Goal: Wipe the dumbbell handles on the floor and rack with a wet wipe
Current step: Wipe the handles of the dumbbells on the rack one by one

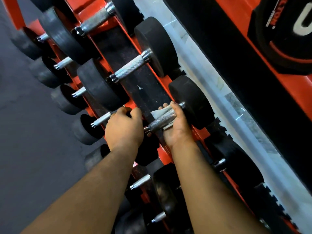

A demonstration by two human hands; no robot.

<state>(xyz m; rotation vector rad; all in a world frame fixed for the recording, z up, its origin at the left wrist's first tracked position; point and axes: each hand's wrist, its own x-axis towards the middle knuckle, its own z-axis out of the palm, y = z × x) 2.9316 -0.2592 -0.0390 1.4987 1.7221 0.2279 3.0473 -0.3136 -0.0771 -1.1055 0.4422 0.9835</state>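
Right hand [175, 127] cups the wet wipe [159, 112] under the dumbbell handle [161, 119] on the red rack [166, 85], fingers curled round it. Left hand [124, 128] grips the near weight head, neighbouring dumbbells [130, 68] crowding close.

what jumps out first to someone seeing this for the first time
Two bare forearms reach up from the bottom edge to a red rack of black dumbbells. At centre, the right hand cups a wipe under a knurled handle. Beside it, the left hand grips that dumbbell's near end.
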